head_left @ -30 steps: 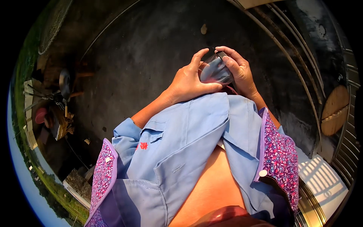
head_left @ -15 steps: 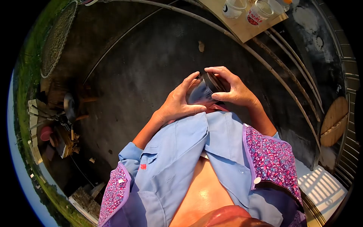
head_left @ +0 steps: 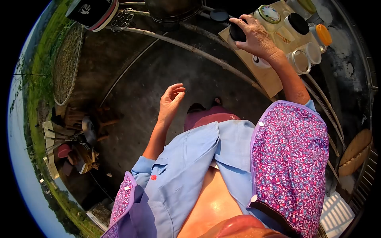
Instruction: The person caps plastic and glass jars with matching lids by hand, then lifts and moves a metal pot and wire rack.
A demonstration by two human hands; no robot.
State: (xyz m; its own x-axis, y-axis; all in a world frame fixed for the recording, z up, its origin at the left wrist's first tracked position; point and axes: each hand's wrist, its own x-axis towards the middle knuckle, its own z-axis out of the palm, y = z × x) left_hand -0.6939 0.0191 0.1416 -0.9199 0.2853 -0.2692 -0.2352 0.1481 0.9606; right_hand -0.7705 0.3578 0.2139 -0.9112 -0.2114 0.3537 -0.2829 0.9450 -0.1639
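My right hand (head_left: pixel 256 37) reaches to the wooden board at the upper right, its fingers and thumb curled round the black lid of a jar (head_left: pixel 238 33). Most of that jar's body is hidden by the hand. My left hand (head_left: pixel 172 99) is raised in front of my body, holding nothing, with its fingers loosely bent. Close to the right hand stand a jar with a patterned lid (head_left: pixel 270 15), a jar with a black lid (head_left: pixel 298 23) and a jar with an orange lid (head_left: pixel 323 35). Clear open-mouthed jars (head_left: pixel 300 62) sit or lie near the board's right edge.
The wooden board (head_left: pixel 268 84) rests by long curved poles (head_left: pixel 194 49). A dark pot (head_left: pixel 172 10) and a black container (head_left: pixel 91 12) are at the top. At the left lie wooden pieces and a red cup (head_left: pixel 64 150). A round wooden lid (head_left: pixel 355 152) leans at the right.
The jar with the dark lid, held between both hands in front of my body, has gone up and right to the board in my right hand. My left hand has let go.
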